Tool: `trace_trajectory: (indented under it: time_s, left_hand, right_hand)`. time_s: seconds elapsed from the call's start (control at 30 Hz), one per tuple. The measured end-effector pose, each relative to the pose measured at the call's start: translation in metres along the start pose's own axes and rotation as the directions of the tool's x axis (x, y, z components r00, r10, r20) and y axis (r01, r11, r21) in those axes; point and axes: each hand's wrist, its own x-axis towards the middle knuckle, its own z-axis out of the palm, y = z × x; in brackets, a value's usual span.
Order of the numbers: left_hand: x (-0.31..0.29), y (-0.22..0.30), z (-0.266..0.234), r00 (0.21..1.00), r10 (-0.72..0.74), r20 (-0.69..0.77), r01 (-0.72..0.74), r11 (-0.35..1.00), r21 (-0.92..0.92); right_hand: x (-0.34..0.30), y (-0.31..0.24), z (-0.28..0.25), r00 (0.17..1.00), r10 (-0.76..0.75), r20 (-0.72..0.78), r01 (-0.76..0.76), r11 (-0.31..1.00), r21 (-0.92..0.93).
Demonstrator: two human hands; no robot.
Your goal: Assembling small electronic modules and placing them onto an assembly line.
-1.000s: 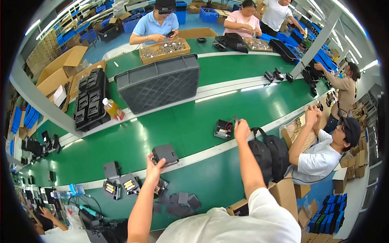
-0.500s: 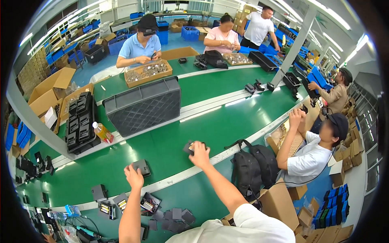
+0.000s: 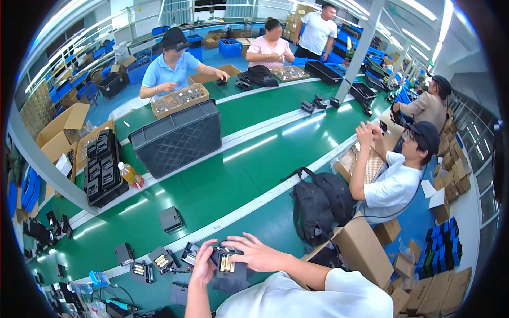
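Observation:
Close in front of me, my left hand (image 3: 203,264) and my right hand (image 3: 261,253) are both closed around a black box (image 3: 216,255) with gold-coloured cylinders, like batteries, inside. The left fingers grip its left edge; the right fingers lie over its top and right side. Beside my left hand lie open black boxes (image 3: 163,260) with similar cylinders, one more (image 3: 142,271) further left. Flat black pieces (image 3: 231,285) sit below the hands, partly hidden. A closed black box (image 3: 170,219) rests on the green belt, another (image 3: 124,254) near its edge.
A black backpack (image 3: 318,204) and an open carton (image 3: 363,254) stand to my right, near a seated person (image 3: 395,177). Across the belt are a large black crate (image 3: 177,139), a drink bottle (image 3: 130,175) and stacked black trays (image 3: 102,172). More people work opposite.
My right hand has come back from over the belt with a black box. My left hand has left the box on the belt and joined it. The view has shifted slightly.

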Motion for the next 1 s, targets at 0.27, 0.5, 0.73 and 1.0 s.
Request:
trace_trajectory:
  time_s: [0.27,0.5,0.73,1.0]
  left_hand:
    - [-0.030,-0.047,0.030,0.864,0.433,-0.259,-0.340,0.879,0.335]
    - [-0.046,-0.043,0.040,0.893,0.303,-0.334,-0.269,0.952,0.145]
    - [-0.064,-0.038,0.049,0.922,0.277,-0.270,-0.291,0.957,-0.011]
    - [-0.085,-0.063,0.037,0.903,0.390,-0.182,-0.366,0.918,0.153]
  right_hand:
    - [-0.014,-0.015,0.025,0.906,0.406,-0.117,-0.359,0.886,0.293]
    - [-0.012,-0.023,0.015,0.892,0.422,-0.163,-0.278,0.795,0.540]
    - [-0.002,-0.036,0.021,0.982,0.179,-0.060,-0.139,0.899,0.416]
    - [-0.015,-0.034,0.063,0.834,0.551,-0.027,-0.400,0.638,0.658]
